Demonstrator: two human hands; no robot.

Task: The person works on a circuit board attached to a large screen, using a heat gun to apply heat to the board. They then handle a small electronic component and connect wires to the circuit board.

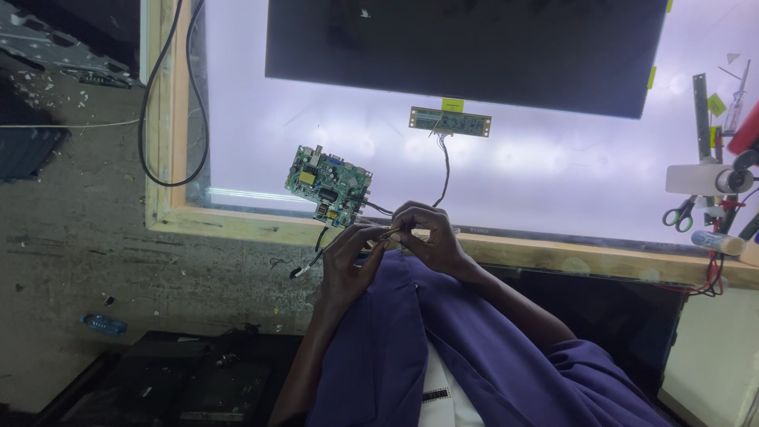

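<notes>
The small cable connector [389, 234] sits pinched between the fingertips of both the left hand [348, 265] and the right hand [427, 237], just above the wooden frame [237, 221]. A hard tug could likely strain the thin wires running to the green circuit board [328, 184], dragging it across the lit panel [553, 174].

A dark screen panel [466, 51] lay at the top of the lit table [553, 182]. Yellow labels [452, 104] (small, square) sat at its lower edge and right side.
</notes>
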